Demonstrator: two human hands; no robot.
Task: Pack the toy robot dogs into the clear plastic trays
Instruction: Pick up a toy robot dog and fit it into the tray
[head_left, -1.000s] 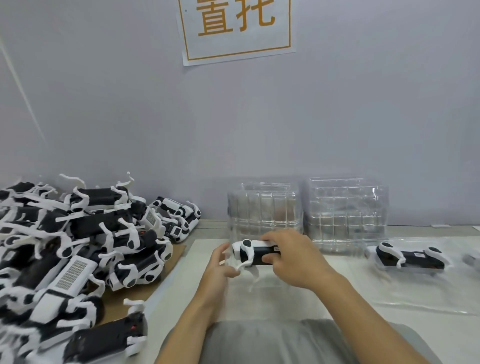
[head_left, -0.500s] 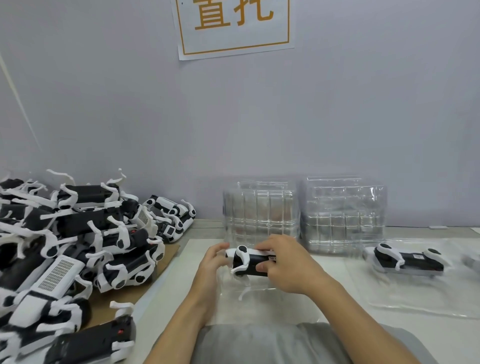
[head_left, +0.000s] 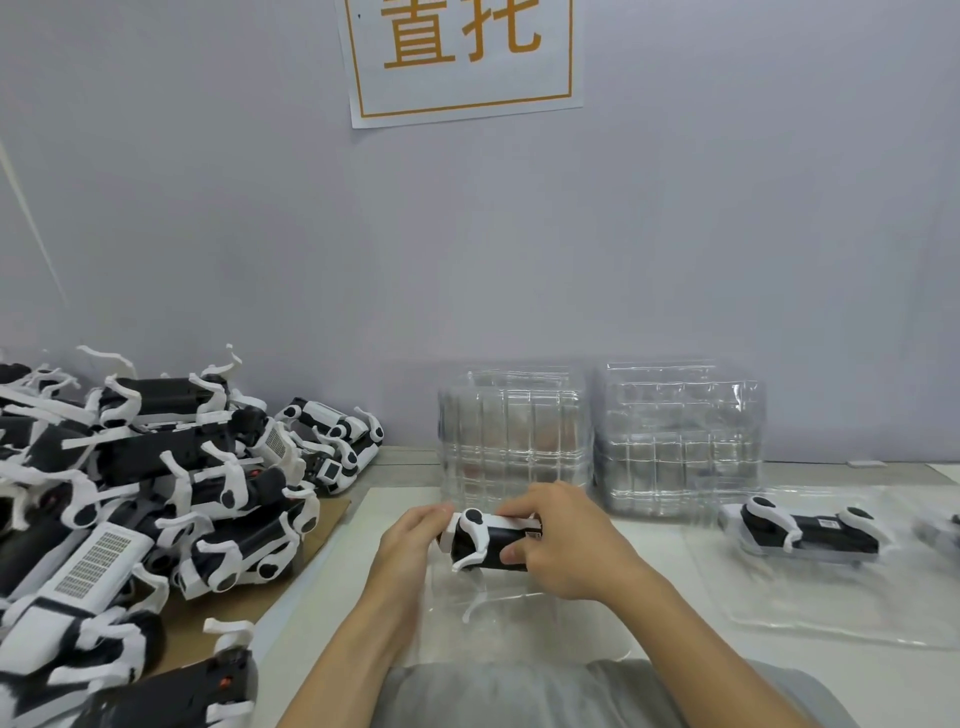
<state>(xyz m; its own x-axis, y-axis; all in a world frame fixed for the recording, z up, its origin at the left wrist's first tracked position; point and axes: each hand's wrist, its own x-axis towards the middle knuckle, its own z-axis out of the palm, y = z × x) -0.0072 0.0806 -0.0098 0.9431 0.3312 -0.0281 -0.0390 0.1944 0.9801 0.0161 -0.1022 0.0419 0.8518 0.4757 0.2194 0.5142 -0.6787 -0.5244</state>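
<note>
At 9 o'clock, a heap of unpacked toy robot dogs (head_left: 156, 499) lies on the counter (head_left: 883, 675). At centre, the left hand (head_left: 410, 540) steadies and the right hand (head_left: 566, 545) grips 1 toy dog (head_left: 488, 540), held just above a clear tray (head_left: 519, 608). Judged step: seating; next, align legs with the cavity and press down. At 12 o'clock stand 2 empty tray stacks (head_left: 675, 436). At 3 o'clock, a packed tray (head_left: 831, 608) holds 1 packed dog (head_left: 810, 535).

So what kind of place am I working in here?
Likely a packing station in a toy factory: a big pile of robot dogs on the left, stacked clear trays against the wall, a packed dog on the right, and a printed sign above.
</note>
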